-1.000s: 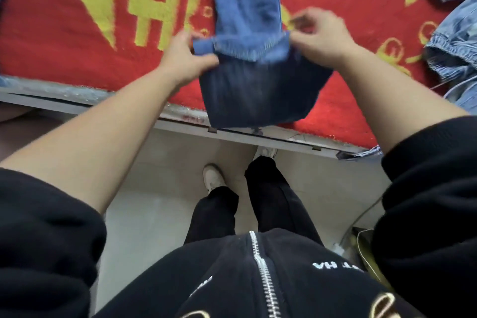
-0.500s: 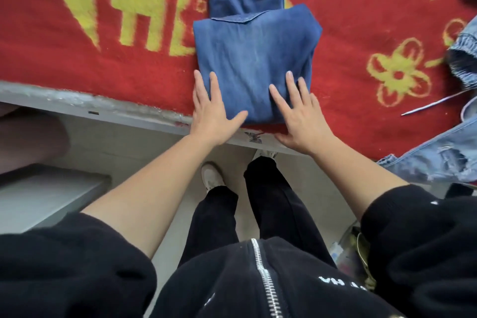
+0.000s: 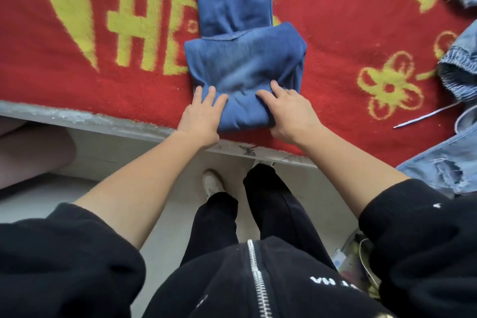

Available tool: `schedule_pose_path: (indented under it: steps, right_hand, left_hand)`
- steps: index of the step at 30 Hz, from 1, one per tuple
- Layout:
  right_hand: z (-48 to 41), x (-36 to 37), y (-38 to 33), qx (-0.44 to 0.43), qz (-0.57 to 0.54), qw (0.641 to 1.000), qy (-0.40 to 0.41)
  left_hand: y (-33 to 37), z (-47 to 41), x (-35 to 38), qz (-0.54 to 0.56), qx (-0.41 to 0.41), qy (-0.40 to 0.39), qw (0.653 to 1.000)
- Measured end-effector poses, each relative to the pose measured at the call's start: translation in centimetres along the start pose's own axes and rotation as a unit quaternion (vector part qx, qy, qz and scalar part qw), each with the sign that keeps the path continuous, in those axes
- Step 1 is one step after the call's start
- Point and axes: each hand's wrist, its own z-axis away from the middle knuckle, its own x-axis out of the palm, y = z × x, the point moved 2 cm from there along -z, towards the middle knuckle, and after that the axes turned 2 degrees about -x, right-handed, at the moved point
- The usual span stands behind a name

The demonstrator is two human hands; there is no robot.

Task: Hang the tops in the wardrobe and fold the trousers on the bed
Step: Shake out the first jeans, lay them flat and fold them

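Left hand [image 3: 204,114] and right hand [image 3: 290,115] each curl round the near fold of the blue trousers [image 3: 245,59], bunching it, probably to roll it onward; unfolded leg length lies beyond on the red blanket [image 3: 335,41]

A fuzzy red blanket with yellow lettering and flowers [image 3: 335,46] fills the top, a thin white cord [image 3: 426,115] lies on it at right, and pale floor [image 3: 322,188] shows below.
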Motion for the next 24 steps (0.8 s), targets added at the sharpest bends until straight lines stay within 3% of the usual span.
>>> schedule_pose_path:
  steps: [4, 7, 11, 13, 15, 18, 19, 21, 24]
  right_hand:
    - [0.7, -5.8, 0.4, -0.025, -0.050, 0.997, -0.056]
    - [1.0, -10.2, 0.8, -0.040, -0.068, 0.987, -0.142]
    - [0.4, -13.8, 1.4, -0.032, -0.160, 0.947, -0.277]
    - [-0.5, -14.8, 2.1, -0.017, -0.224, 0.927, -0.299]
    - [-2.4, -15.8, 3.5, 0.025, -0.284, 0.914, -0.289]
    - [-6.5, -17.6, 5.9, 0.095, -0.364, 0.914, -0.151]
    - [-7.9, -18.2, 6.6, 0.116, -0.376, 0.915, -0.090]
    - [-10.4, -18.6, 7.8, 0.144, -0.299, 0.943, 0.005]
    - [-13.5, -18.1, 8.1, 0.156, -0.114, 0.981, -0.007]
  left_hand:
    - [-1.3, 1.6, -6.4, 0.080, 0.006, -0.066, 0.995]
    - [-1.5, 2.7, -10.8, 0.134, -0.016, -0.180, 0.974]
    - [-1.5, 3.0, -15.0, 0.200, -0.002, -0.250, 0.947]
    - [-1.8, 2.7, -16.3, 0.275, -0.012, -0.233, 0.933]
    - [-2.9, 0.9, -18.1, 0.377, -0.044, -0.167, 0.910]
    - [-4.9, -3.4, -19.8, 0.526, -0.104, -0.043, 0.843]
    - [-5.4, -5.1, -20.1, 0.532, -0.111, -0.004, 0.839]
    - [-6.4, -8.4, -20.2, 0.456, -0.119, 0.055, 0.880]
    - [-7.4, -13.0, -19.9, 0.263, -0.102, 0.068, 0.957]
